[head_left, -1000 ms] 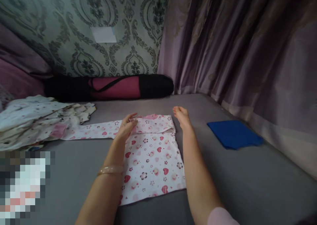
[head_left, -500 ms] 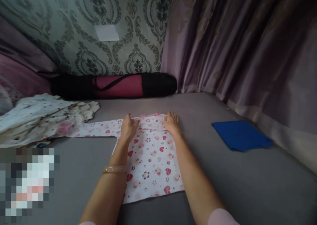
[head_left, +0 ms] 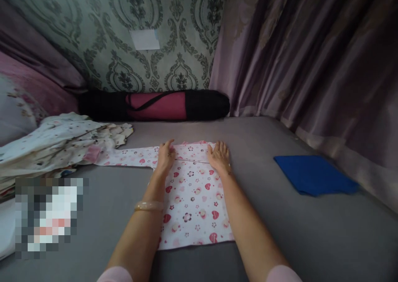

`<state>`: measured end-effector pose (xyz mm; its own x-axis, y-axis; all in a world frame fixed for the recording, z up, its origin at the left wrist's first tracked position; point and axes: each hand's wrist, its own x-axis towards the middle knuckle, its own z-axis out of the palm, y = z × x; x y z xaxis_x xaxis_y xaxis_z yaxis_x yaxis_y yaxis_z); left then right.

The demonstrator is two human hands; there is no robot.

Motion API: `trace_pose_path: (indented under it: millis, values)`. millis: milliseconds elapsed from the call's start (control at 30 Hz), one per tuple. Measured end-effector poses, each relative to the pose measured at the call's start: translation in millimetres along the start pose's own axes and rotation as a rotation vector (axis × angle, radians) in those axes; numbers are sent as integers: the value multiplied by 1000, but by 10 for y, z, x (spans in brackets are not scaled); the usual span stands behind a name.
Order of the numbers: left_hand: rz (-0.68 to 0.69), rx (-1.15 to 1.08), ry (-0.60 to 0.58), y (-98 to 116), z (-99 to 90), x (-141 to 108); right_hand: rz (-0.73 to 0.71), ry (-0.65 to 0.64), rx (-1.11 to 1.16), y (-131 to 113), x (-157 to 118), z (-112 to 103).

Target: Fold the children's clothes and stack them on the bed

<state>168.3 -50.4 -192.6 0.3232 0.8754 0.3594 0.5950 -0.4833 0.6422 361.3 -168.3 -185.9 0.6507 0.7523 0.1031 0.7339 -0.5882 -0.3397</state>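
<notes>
A white child's shirt [head_left: 192, 207] printed with red hearts and flowers lies flat on the grey bed sheet. One sleeve [head_left: 127, 156] with a pink cuff stretches out to the left; another strip of the cloth lies folded across the top of the body. My left hand [head_left: 166, 155] rests at the upper left of the shirt by the sleeve's base, thumb apart from the fingers. On the upper right corner lies my right hand [head_left: 220, 155], flat with its fingers stretched out. A bracelet [head_left: 149, 206] circles my left wrist.
Rumpled spotted clothes [head_left: 71, 137] are heaped at the left, touching the cuff. A folded blue cloth [head_left: 314, 175] lies to the right. Along the wall stretches a long black and dark pink bag [head_left: 158, 106]. Purple curtains [head_left: 280, 58] hang on the right. A blurred patch covers the lower left.
My right hand has flattened, its fingers now spread over the shirt's corner. The left hand stays in about the same place on the cloth. The whole view has shifted slightly.
</notes>
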Motion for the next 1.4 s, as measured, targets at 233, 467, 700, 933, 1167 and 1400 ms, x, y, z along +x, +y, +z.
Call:
trace_pose_path:
  millis: [233,467,700,933,1167,1400]
  values:
    - [8,78,-28,-85,4,25,-18,43,-80,-7,-23,95]
    - [26,246,72,107,-83,-19,-38,97,7,-93,-28,-66]
    - [213,321,-202,523,118,-183,-501,-69,15,-475,-251,-79]
    - [63,416,-340,437,185,-308,-567,-188,-23,-457,-313,111]
    - [79,413,-125,405,60,-233,-508,-274,115,-460,-209,-64]
    - [-201,500,-17,387,-146,-210,-135,-7,346,-124,129,-310]
